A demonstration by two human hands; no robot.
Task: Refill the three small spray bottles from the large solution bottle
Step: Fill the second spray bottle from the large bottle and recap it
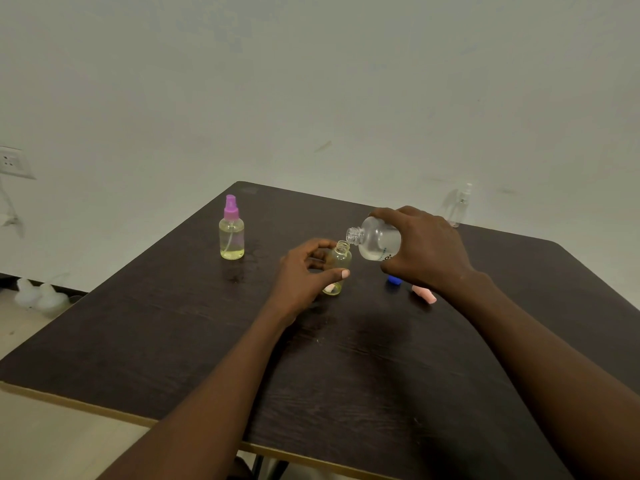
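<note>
Left hand (pixel 304 275) curled in a grip; right hand (pixel 424 251) likewise (raised higher).

The single view comes from the person's head, looking forward and down across a dark table (pixel 363 375) whose near edge runs along the bottom of the picture and whose far left corner meets a pale wall (pixel 311 81). It sits close to the work: both forearms reach in from the bottom, and the left hand (pixel 304 278) and right hand (pixel 426 251) meet near the table's middle. The wide lens bends the scene (the table's edges splay outward), taking in a wall socket (pixel 12 161) at far left and a strip of floor (pixel 52 441).
</note>
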